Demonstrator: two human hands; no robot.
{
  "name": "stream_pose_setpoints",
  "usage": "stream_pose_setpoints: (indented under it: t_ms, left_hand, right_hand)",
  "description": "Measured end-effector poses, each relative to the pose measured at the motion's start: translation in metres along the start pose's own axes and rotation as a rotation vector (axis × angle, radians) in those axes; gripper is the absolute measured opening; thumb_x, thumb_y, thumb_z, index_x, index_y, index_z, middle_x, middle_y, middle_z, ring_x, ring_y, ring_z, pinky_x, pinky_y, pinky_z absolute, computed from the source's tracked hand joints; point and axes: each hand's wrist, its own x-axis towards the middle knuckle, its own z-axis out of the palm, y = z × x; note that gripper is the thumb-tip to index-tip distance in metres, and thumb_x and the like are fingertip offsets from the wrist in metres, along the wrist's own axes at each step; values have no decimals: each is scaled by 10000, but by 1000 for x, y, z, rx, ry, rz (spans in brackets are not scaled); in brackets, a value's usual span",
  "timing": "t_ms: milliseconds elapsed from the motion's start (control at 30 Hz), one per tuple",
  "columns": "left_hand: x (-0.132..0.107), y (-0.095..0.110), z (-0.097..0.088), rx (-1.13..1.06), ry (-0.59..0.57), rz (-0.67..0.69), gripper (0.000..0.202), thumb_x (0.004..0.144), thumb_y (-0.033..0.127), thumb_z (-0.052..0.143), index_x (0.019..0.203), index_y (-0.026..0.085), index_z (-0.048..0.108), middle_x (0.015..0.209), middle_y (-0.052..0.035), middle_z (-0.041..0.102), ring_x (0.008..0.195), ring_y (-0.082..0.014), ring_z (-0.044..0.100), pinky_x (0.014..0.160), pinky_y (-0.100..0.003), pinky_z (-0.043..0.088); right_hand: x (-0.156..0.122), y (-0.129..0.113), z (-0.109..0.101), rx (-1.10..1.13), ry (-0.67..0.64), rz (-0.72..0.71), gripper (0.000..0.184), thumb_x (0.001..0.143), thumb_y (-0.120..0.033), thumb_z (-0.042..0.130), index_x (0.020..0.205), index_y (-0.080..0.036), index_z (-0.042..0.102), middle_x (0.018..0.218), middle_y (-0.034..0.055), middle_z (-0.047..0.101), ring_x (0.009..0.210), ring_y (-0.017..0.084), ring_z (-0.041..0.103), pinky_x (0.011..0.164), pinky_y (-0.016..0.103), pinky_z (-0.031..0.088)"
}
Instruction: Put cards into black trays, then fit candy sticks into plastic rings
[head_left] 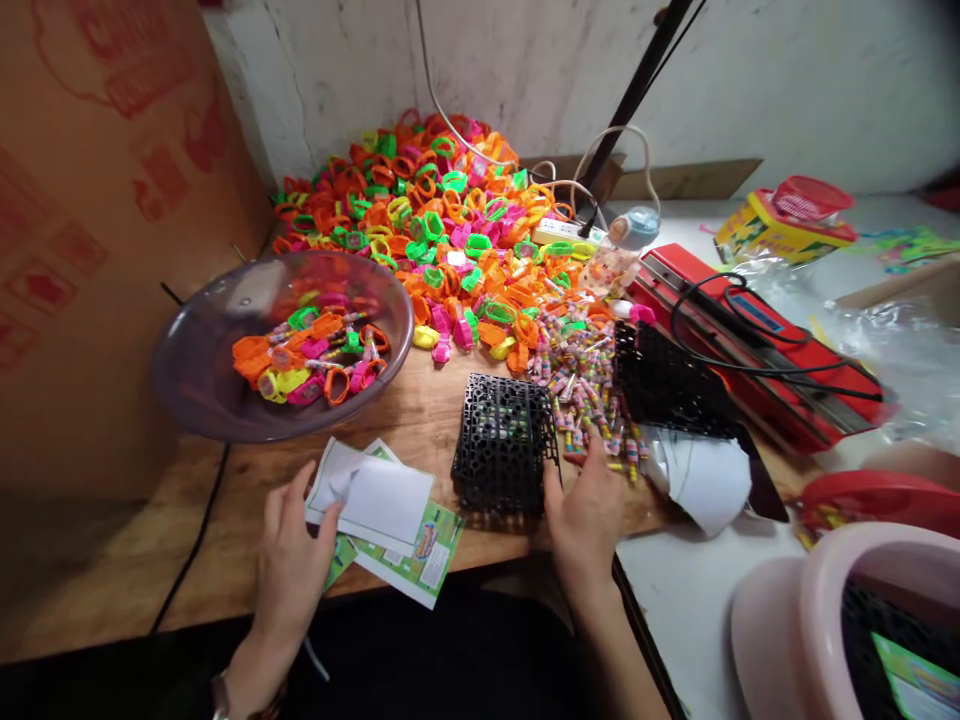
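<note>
left hand (292,555): thumb and fingers pinching left edge of white-backed card (390,500) | right hand (589,525): thumb and forefinger spread, thumb at black perforated plastic stack (499,450), forefinger at wrapped candy rolls (577,365) | green printed cards (435,555) beneath white-backed card, on wooden tabletop (427,400) | beyond: toy-watch heap (435,220)

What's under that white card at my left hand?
Green printed cards stick out from beneath the white card at its near edge. Their covered parts, and anything else fully hidden below, can't be seen.
</note>
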Motion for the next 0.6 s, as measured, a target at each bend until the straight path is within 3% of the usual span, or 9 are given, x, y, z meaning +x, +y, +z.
stream_pose_setpoints:
  t_ms: [67, 133, 200, 267, 333, 400, 467, 533, 600]
  left_hand:
    - [-8, 14, -9, -206, 109, 71, 389, 850, 333, 596, 1218, 207, 590, 1026, -63, 612, 943, -223, 627, 838, -337, 522]
    - [-18, 33, -23, -431, 90, 149, 316, 824, 262, 660, 1138, 250, 623, 999, -23, 623, 886, -174, 643, 746, -258, 541]
    - [-27, 54, -37, -649, -51, 221, 293, 806, 201, 690, 1082, 284, 640, 974, 9, 638, 826, -135, 657, 674, -197, 545]
    - [-31, 71, -44, -799, -193, 243, 284, 802, 182, 699, 1051, 309, 648, 922, 35, 657, 757, -108, 665, 651, -170, 550]
    - [-29, 79, -43, -878, -265, 187, 317, 808, 222, 703, 1097, 325, 623, 923, 36, 680, 747, -111, 679, 652, -175, 560]
    - [-22, 76, -35, -887, -305, 93, 384, 842, 324, 662, 1209, 310, 552, 997, -7, 694, 827, -157, 696, 682, -233, 580]
    - [-15, 61, -25, -722, -293, 70, 439, 857, 441, 598, 1245, 249, 527, 1085, -77, 683, 957, -232, 678, 801, -352, 577]
    - [-8, 39, -16, -364, -231, 113, 484, 847, 518, 540, 1194, 181, 573, 1173, -149, 645, 1099, -326, 607, 962, -501, 482]
    - [-3, 15, -8, 8, -211, 138, 573, 853, 539, 460, 1220, 113, 567, 1279, -224, 573, 1219, -431, 488, 1018, -624, 362]
  right_hand:
    - [-2, -6, -10, -64, 22, -130, 591, 902, -363, 501, 1420, -97, 398, 1184, 232, 602, 1076, 360, 527, 931, 613, 398]
    - [-8, -18, -25, 79, -62, -261, 636, 907, -376, 532, 1469, -163, 327, 1341, 206, 526, 1199, 347, 486, 991, 598, 384]
    - [-21, -34, -41, 344, -371, -370, 744, 880, -378, 607, 1509, -267, 227, 1410, 133, 493, 1249, 290, 492, 1020, 511, 423]
    - [-36, -49, -52, 595, -720, -353, 774, 872, -336, 634, 1510, -331, 196, 1373, 81, 544, 1164, 222, 584, 959, 394, 502]
    - [-46, -57, -57, 733, -863, -241, 701, 870, -289, 633, 1478, -330, 288, 1311, 65, 600, 1070, 184, 642, 886, 316, 541]
    - [-45, -53, -55, 769, -804, -127, 619, 841, -286, 658, 1411, -289, 417, 1266, 78, 630, 1043, 191, 656, 852, 301, 552]
    - [-25, -37, -52, 734, -614, -16, 606, 806, -327, 686, 1367, -248, 472, 1215, 95, 653, 1020, 211, 664, 835, 315, 557]
    - [8, -11, -54, 635, -277, 113, 629, 830, -358, 634, 1403, -212, 418, 1176, 111, 661, 985, 219, 671, 826, 340, 558]
    - [46, 20, -63, 450, 60, 194, 657, 869, -305, 510, 1468, -156, 288, 1213, 141, 633, 1034, 230, 652, 875, 374, 537]
